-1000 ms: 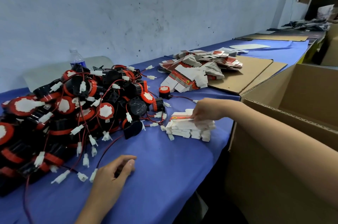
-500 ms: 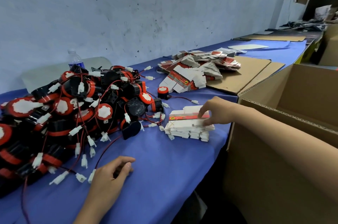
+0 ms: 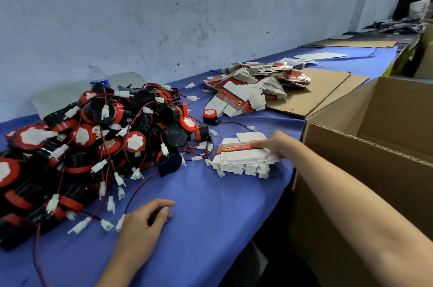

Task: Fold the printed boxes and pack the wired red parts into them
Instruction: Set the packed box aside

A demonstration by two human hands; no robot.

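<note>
Touching the stack of flat printed boxes (image 3: 241,162) at one o'clock, my right hand (image 3: 276,146) may be pinching the top one, I cannot tell, my left hand (image 3: 145,221) lies loose and empty on the bench (image 3: 210,216), and nothing looks folded or packed yet, the wired red parts (image 3: 93,146) all heaped at ten o'clock.

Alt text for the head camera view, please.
Right hand holds the top flat box of a stack on a blue table; left hand rests beside a heap of red wired parts. An open carton stands at right.
</note>
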